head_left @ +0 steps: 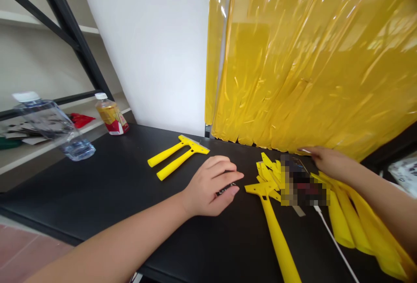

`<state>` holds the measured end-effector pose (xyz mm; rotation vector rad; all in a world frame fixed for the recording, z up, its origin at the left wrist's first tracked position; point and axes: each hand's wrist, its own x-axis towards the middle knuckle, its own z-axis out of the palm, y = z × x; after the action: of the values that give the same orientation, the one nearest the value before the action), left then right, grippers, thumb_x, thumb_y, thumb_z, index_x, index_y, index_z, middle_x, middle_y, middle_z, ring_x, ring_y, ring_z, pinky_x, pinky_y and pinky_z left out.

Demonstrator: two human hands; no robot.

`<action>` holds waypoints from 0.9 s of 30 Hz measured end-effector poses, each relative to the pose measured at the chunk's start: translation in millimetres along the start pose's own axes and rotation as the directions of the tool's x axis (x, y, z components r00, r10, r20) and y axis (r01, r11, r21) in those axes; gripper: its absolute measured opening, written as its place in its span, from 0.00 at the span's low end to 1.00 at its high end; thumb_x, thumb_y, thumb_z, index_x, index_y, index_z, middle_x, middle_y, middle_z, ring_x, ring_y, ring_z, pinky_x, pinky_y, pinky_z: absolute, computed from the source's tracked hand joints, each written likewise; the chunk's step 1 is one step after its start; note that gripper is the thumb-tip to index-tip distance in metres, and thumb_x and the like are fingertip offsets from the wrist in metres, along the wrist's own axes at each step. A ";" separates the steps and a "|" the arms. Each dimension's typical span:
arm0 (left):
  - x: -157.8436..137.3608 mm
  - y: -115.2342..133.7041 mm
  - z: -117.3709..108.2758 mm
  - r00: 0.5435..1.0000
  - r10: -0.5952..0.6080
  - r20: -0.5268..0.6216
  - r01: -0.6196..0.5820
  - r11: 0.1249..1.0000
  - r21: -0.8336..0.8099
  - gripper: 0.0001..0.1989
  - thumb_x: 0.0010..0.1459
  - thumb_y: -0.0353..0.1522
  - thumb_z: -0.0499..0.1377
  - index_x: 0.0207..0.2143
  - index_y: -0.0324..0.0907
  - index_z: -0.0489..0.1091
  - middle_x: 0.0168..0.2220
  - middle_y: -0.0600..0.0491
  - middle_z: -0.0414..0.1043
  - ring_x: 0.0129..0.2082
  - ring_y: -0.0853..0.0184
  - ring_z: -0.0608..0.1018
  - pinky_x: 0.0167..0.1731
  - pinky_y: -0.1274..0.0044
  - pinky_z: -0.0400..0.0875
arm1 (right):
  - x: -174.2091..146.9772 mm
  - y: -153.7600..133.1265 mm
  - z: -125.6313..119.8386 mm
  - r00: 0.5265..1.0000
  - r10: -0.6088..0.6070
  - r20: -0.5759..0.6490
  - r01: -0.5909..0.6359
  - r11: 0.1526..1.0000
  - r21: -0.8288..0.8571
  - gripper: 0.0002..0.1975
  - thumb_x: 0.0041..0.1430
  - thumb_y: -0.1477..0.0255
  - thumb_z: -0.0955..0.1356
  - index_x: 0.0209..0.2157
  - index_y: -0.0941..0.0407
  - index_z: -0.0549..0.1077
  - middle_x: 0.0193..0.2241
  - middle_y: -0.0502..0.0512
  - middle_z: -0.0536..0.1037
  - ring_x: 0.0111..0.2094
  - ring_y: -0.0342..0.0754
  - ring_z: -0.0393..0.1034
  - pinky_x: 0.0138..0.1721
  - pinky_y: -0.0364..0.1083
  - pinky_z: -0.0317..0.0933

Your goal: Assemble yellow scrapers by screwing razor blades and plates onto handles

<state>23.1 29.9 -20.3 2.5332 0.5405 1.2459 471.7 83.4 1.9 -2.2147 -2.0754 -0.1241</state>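
My left hand (pixel 211 187) is above the black tabletop, its fingers curled toward the thumb around small dark, white-marked matter I cannot identify. Left of it lie two yellow scrapers (pixel 177 155), side by side, their heads pointing away. A single yellow scraper handle (pixel 272 226) lies to its right, head toward the back. My right hand (pixel 321 159) is at the back near the yellow film, fingers pinched on a thin pale strip (pixel 305 151). Below that arm are several more yellow handles (pixel 345 218), partly hidden. A heap of small yellow head pieces (pixel 269 172) sits between the hands.
A pixelated dark device (pixel 304 183) with a white cable (pixel 335 239) lies among the yellow parts. A thin grey strip (pixel 299 210) is beside it. A clear bottle (pixel 55 124) and a drink bottle (pixel 111 114) stand at left. Yellow film (pixel 293 66) hangs behind the black table (pixel 107 187).
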 end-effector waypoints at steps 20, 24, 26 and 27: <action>3.4 0.1 2.4 0.997 -0.065 -0.029 0.062 0.993 -0.101 0.19 0.65 0.30 0.60 0.56 0.48 0.79 0.48 0.42 0.79 0.50 0.52 0.76 0.55 0.57 0.70 | -24.2 -24.3 -0.4 0.978 -0.202 0.057 0.194 0.974 0.118 0.27 0.61 0.80 0.60 0.53 0.52 0.84 0.37 0.60 0.75 0.42 0.54 0.75 0.49 0.47 0.63; 3.7 0.5 2.8 0.995 -0.092 -0.032 0.088 0.990 -0.113 0.17 0.66 0.32 0.60 0.55 0.49 0.79 0.48 0.42 0.79 0.49 0.52 0.77 0.54 0.56 0.71 | -25.1 -21.9 -4.9 0.981 -0.190 0.045 0.185 0.977 0.107 0.27 0.60 0.81 0.60 0.53 0.52 0.83 0.37 0.59 0.75 0.42 0.54 0.76 0.49 0.47 0.64; 3.7 0.6 3.0 0.995 -0.088 -0.038 0.083 0.989 -0.119 0.17 0.66 0.33 0.60 0.55 0.49 0.79 0.47 0.42 0.79 0.49 0.53 0.77 0.54 0.56 0.71 | -27.8 -22.8 -5.7 0.978 -0.205 0.047 0.199 0.974 0.108 0.27 0.60 0.81 0.60 0.51 0.51 0.84 0.36 0.59 0.76 0.42 0.53 0.77 0.50 0.46 0.64; 3.7 0.7 3.1 0.995 -0.088 -0.041 0.083 0.989 -0.122 0.17 0.66 0.33 0.60 0.55 0.49 0.79 0.47 0.42 0.79 0.49 0.53 0.77 0.54 0.56 0.71 | -29.7 -24.0 -5.3 0.976 -0.212 0.043 0.206 0.973 0.106 0.27 0.60 0.82 0.60 0.51 0.50 0.84 0.37 0.58 0.77 0.43 0.53 0.78 0.50 0.45 0.64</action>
<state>27.8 30.7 -19.3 2.3624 0.5604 1.2695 445.9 54.9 3.8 -1.9595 -2.2849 0.0254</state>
